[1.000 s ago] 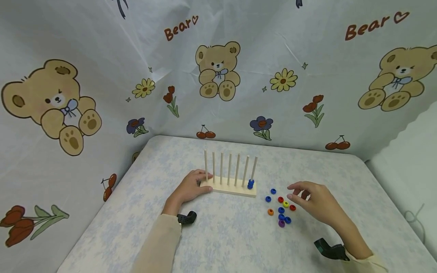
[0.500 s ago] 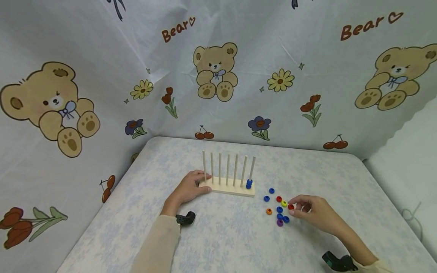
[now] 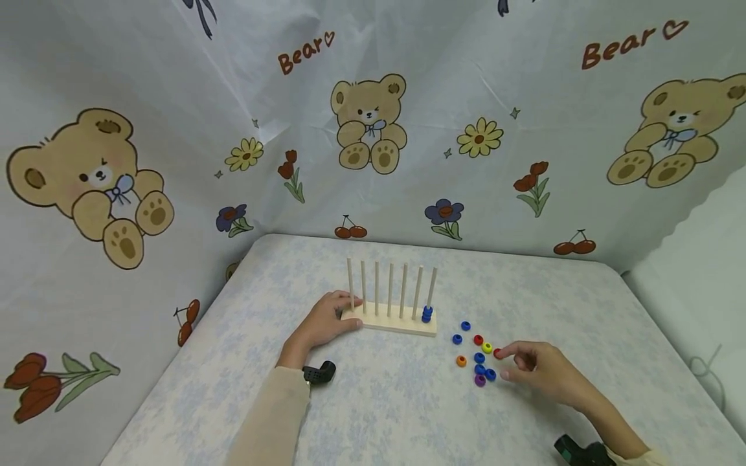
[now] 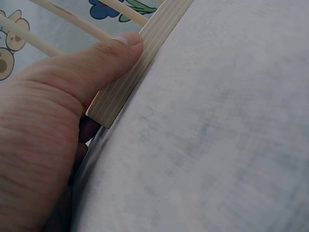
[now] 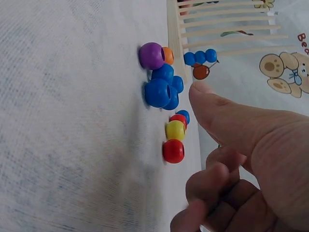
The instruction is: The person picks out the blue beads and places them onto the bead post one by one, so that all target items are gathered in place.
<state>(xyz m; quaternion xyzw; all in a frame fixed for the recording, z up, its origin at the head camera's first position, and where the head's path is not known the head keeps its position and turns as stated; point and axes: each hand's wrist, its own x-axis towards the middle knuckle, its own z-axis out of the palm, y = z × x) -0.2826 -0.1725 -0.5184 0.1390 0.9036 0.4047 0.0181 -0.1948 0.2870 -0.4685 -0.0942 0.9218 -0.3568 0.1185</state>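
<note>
My left hand (image 3: 326, 320) grips the left end of a wooden peg stand (image 3: 396, 323), thumb on the front edge of its base (image 4: 145, 58) and fingers behind. Several upright pegs rise from it. Three blue beads (image 3: 427, 314) are stacked on the rightmost peg. My right hand (image 3: 544, 372) is low over the table, thumb and index finger apart, nothing held between them. Its index fingertip is at a red bead (image 3: 498, 353); whether it touches cannot be told. Beside that bead lie a yellow bead (image 3: 487, 347) and another red bead (image 3: 478, 340).
Several loose blue beads (image 3: 479, 357), an orange bead (image 3: 461, 361) and a purple bead (image 3: 480, 380) lie between the stand and my right hand. The pale table (image 3: 396, 401) ends at a bear-print cloth (image 3: 408, 194) behind.
My right hand has come down towards the front right red bead. Its thumb and index finger were around that bead half a second ago and are now spread. The left hand stays put.
</note>
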